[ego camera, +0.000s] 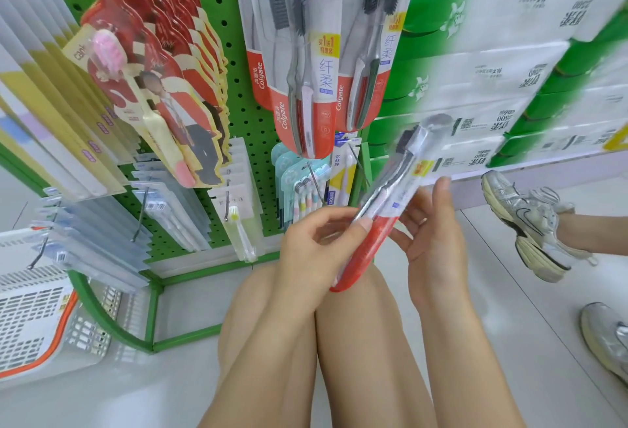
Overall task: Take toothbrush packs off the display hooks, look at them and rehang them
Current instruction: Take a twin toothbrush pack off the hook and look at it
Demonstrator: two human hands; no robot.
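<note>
While off its hook: toothbrush pack (380, 210) tilted, held between both hands before the green pegboard (217, 37).
Left hand (314, 247): thumb pinches pack's middle.
Right hand (430, 240): fingers curled behind pack.
Hanging packs (306, 64): on hooks above.

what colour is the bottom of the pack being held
Red, on the toothbrush pack held by both hands; clearest in the head view.
</note>
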